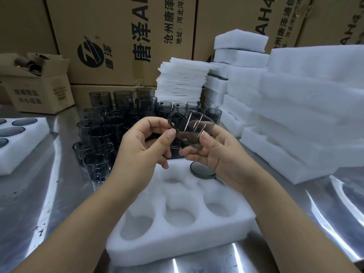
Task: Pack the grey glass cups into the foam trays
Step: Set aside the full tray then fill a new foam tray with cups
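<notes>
- Grey glass sits between your two hands at the centre of the frame. The held cup [194,129] is tipped on its side in the air above the far edge of the foam tray [149,247], in no pocket yet.
- Your left hand [141,146] pinches the cup's handle loop between thumb and forefinger, the other fingers curled beneath. Your right hand [220,154] wraps the body, thumb on the wall and fingers under it.
- Done on this tray: one seated cup [202,171] fills the far right pocket, with only its dark rim showing.
- Left to do: the near row of three pockets is bare white, and the far pocket beside the seated cup looks bare too. Anything under your left forearm is hidden. I judge this tray barely begun.
- At the left edge of the frame a second tray [23,154] shows dark cup mouths in its pockets, but it runs out of view.
- Plenty remains — the loose cups [110,123] stand crowded on the steel table [39,203] just behind your hands.
- On the right a foam stack [305,125] rises high near the tray, and foam sheets [181,79] are piled behind the cups.
- Cartons [122,36] fill the top of the frame, and an open box [37,85] sits at the upper left.
- Nothing covers the bare pockets — the likely hazard is the crowd of glass close by your left wrist when you bring the cup down.
</notes>
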